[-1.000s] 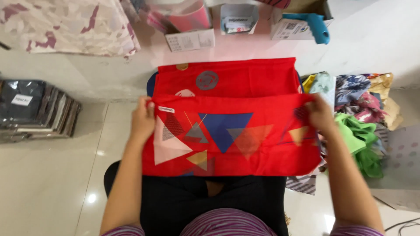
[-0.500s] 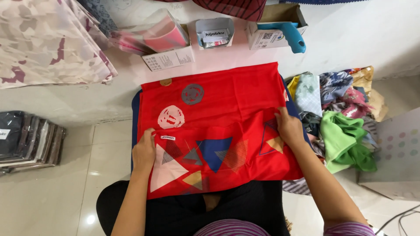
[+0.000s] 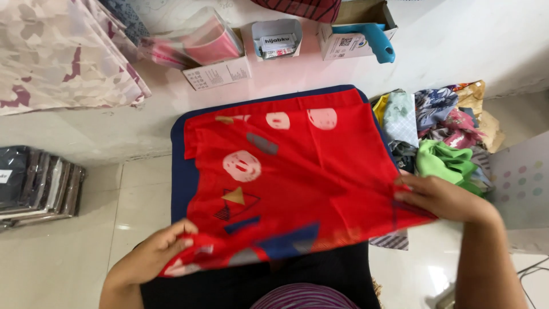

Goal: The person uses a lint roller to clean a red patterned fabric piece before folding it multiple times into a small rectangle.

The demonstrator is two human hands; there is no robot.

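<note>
A red cloth [image 3: 320, 171] printed with pale circles and dark triangles lies spread over a dark blue board [image 3: 182, 171] on my lap. My left hand [image 3: 157, 254] pinches its near left corner, low by my knee. My right hand [image 3: 437, 197] grips its right edge, fingers curled over the fabric. The cloth's far edge lies flat near the wall ledge.
A heap of coloured cloths [image 3: 443, 131], green on top, lies at the right. Along the ledge stand small boxes [image 3: 277, 37], a pink packet [image 3: 200, 43] and a blue-handled tool [image 3: 374, 40]. A patterned fabric stack [image 3: 63, 51] sits top left, dark packaged items [image 3: 34, 183] on the floor left.
The folded red cloth has been opened out flat. Both hands have pulled its near edge down toward my body, the left going lower and the right moving outward.
</note>
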